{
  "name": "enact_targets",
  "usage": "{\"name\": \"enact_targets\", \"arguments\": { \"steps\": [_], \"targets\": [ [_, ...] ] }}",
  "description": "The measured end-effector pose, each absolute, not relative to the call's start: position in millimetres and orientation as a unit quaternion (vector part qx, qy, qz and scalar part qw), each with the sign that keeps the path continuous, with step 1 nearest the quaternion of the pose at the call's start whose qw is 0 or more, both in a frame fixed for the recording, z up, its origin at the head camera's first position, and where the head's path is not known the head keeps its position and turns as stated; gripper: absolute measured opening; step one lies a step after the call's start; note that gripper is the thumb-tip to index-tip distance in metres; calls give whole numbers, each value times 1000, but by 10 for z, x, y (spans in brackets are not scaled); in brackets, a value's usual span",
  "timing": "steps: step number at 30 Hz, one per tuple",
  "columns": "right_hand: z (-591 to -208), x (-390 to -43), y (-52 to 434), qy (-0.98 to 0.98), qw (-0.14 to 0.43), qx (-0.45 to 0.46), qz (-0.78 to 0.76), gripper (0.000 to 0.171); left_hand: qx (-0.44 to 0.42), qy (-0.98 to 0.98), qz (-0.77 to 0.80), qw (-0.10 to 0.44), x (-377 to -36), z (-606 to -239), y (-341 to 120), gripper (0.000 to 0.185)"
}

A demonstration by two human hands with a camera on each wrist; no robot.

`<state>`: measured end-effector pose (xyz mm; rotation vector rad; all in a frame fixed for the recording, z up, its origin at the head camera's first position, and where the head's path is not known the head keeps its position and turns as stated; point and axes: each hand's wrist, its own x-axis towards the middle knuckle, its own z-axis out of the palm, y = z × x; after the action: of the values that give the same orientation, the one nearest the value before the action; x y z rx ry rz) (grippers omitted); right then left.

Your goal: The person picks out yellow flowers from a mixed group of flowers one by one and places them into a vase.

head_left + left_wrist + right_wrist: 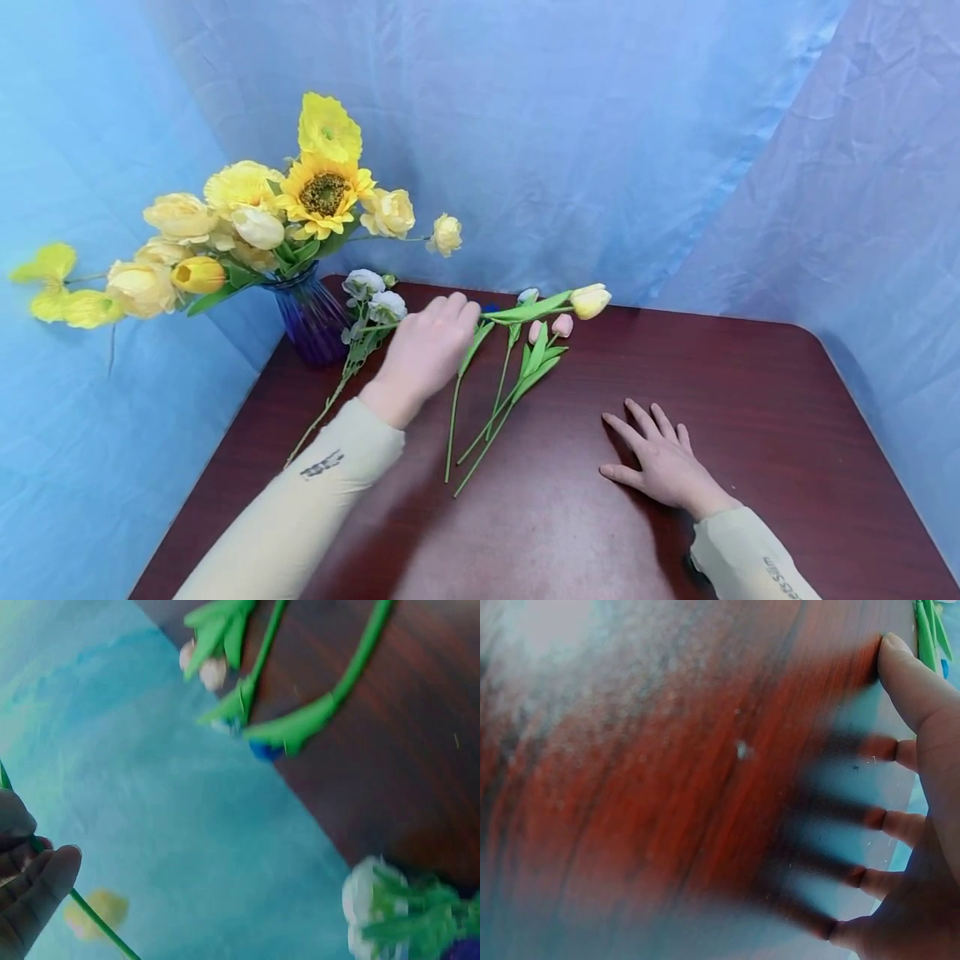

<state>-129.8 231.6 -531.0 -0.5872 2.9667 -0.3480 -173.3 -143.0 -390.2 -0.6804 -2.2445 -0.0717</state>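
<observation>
My left hand (427, 350) is out over the far side of the table (750, 392), just above the loose flowers. On the left wrist view its fingers (37, 881) are curled in against a thin green stem (94, 919), with a blurred yellow bloom behind, so I read that as a pinch on the yellow tulip (590, 301). From the head view the tulip's stem runs from under those fingertips toward the right, with the bloom lying near the back edge of the table. I cannot tell whether it is lifted off the wood.

Just beneath it lie the pink tulips (551, 327), stems crossing and trailing back toward me. The white flowers (375, 304) sit to the left of my hand, their long stem angling down past my sleeve (330, 492).

The blue vase (311, 321) stands at the far left corner, packed with yellow blooms, a sunflower (324, 193) in the middle of them.

My right hand (660, 462) is well apart from all of it, flat on the table with fingers spread and straight, holding nothing. The right wrist view confirms it: thumb (907, 682) pressed to the wood, green leaf tips just at the top corner.

Crumpled blue cloth (600, 125) hangs behind everything.
</observation>
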Motion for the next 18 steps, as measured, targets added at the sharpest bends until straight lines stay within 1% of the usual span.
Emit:
{"name": "enact_targets", "arguments": {
  "steps": [4, 8, 13, 18],
  "targets": [
    [-5308, -1290, 2319, 973, 51, -191, -116, 80, -269, -863, -37, 426, -1755, -3800, -1689, 9],
    [-5315, -1291, 2319, 973, 52, -192, -118, 80, -266, -851, -53, 450, -1762, -3711, -1919, 3],
    [-5314, -1287, 2312, 972, 52, -192, -122, 79, -261, -848, -63, 456, -1765, -3643, -2131, 10],
    [-5298, -1291, 2301, 972, 53, -193, -125, 79, -258, -848, -73, 457, -1784, -3605, -2266, 11]
  ]
}}
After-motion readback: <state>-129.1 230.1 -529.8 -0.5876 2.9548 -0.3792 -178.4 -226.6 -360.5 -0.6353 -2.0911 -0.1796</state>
